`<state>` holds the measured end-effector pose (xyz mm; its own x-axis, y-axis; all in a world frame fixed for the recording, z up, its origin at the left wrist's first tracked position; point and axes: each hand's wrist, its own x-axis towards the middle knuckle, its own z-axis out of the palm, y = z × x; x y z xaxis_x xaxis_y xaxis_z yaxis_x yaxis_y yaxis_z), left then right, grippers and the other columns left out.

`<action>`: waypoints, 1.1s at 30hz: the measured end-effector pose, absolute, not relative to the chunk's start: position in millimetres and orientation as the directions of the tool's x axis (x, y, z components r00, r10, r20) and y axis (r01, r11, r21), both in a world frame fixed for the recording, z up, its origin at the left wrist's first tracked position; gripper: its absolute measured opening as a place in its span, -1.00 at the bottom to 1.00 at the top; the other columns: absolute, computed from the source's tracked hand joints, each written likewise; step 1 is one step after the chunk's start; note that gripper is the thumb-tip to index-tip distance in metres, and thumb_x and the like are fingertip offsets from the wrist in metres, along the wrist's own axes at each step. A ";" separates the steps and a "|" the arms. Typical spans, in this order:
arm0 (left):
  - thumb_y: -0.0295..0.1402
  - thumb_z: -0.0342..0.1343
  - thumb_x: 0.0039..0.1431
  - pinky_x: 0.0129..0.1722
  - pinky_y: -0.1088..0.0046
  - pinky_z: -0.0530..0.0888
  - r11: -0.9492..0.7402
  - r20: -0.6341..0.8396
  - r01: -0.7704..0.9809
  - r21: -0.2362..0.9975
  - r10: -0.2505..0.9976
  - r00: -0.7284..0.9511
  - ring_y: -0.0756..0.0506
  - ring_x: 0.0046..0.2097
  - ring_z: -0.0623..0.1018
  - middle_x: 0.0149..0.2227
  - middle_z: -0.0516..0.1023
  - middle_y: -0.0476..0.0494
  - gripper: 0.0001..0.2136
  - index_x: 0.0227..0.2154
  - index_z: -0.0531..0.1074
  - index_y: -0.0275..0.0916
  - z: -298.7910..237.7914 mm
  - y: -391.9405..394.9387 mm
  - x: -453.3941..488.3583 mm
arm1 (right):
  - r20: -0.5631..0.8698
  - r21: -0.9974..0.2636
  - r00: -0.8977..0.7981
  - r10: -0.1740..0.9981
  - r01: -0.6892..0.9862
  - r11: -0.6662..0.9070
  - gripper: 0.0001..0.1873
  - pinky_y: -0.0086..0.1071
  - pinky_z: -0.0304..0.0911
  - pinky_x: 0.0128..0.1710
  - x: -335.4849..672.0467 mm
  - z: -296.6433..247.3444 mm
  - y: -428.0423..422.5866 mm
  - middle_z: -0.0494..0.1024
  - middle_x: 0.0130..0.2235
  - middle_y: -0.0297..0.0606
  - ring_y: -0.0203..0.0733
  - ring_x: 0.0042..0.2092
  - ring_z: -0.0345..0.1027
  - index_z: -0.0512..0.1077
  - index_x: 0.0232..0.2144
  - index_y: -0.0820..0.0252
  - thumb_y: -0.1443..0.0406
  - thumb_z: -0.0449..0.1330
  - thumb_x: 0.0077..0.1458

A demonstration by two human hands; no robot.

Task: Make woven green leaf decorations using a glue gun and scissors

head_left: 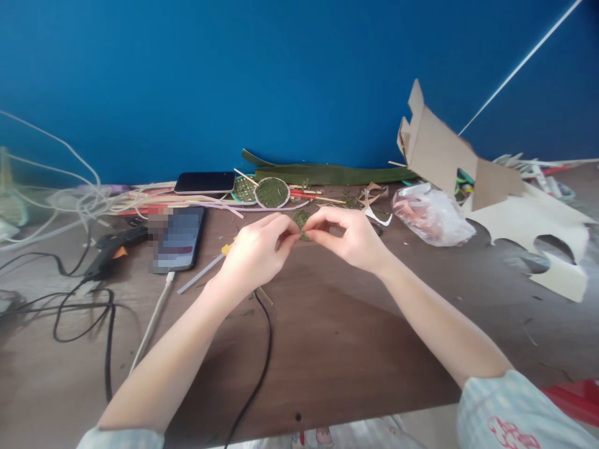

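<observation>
With thumb and fingertips nearly closed, my left hand and my right hand pinch a small green piece, nearer me and to the right of the white-rimmed disc. That disc and the green-rimmed round just left of it look finished to me. The piece I hold shows no rim, so I judge it incomplete, though my fingers hide much of it. A long green leaf lies behind the disc, seemingly unworked.
</observation>
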<state>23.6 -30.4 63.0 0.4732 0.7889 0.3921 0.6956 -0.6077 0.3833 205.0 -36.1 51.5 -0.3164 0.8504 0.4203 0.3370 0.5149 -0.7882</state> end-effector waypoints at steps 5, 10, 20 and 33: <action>-0.48 0.04 0.05 -0.43 0.55 0.32 -0.626 0.418 0.669 0.400 0.774 0.475 0.02 -0.42 0.44 -0.46 0.50 0.00 -0.93 -0.48 0.38 -0.24 61.2 -30.5 24.0 | 0.448 -0.757 -0.320 0.835 0.360 0.545 -0.97 -0.41 0.23 -0.39 204.0 50.0 -36.5 0.47 -0.42 -0.33 -0.32 -0.40 0.31 0.42 -0.44 0.21 0.35 0.19 0.01; -0.46 0.05 0.05 -0.42 0.54 0.33 -0.612 0.419 0.658 0.438 0.787 0.453 0.01 -0.43 0.44 -0.46 0.50 0.01 -0.94 -0.48 0.40 -0.24 62.2 -29.8 25.2 | 0.462 -0.744 -0.316 0.828 0.370 0.557 -0.96 -0.39 0.24 -0.38 204.0 49.0 -35.7 0.47 -0.42 -0.32 -0.31 -0.39 0.31 0.41 -0.43 0.19 0.33 0.18 0.03; -0.39 0.13 0.00 -0.43 0.54 0.38 -0.480 0.296 0.583 0.655 0.873 0.387 0.03 -0.45 0.46 -0.47 0.53 0.04 -0.91 -0.38 0.45 -0.22 69.7 -29.1 24.1 | 0.503 -0.730 -0.302 0.810 0.354 0.585 -0.96 -0.39 0.24 -0.38 206.1 50.8 -36.1 0.47 -0.42 -0.32 -0.31 -0.39 0.30 0.39 -0.42 0.18 0.32 0.17 0.05; -0.26 0.07 0.03 -0.50 0.49 0.43 -0.349 0.043 0.564 0.749 0.874 0.483 -0.02 -0.45 0.51 -0.43 0.54 -0.05 -0.85 -0.41 0.46 -0.19 75.4 -6.2 -8.8 | 0.541 -0.726 -0.141 0.829 0.419 0.545 -0.93 -0.36 0.24 -0.43 214.1 48.5 -30.6 0.48 -0.42 -0.33 -0.30 -0.42 0.31 0.39 -0.44 0.16 0.28 0.18 0.03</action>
<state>-8.8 -6.2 75.4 0.4833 0.8744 0.0432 0.5638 -0.3486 0.7487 214.1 -30.6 48.5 -0.1410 0.8289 0.5413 0.4190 0.5454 -0.7260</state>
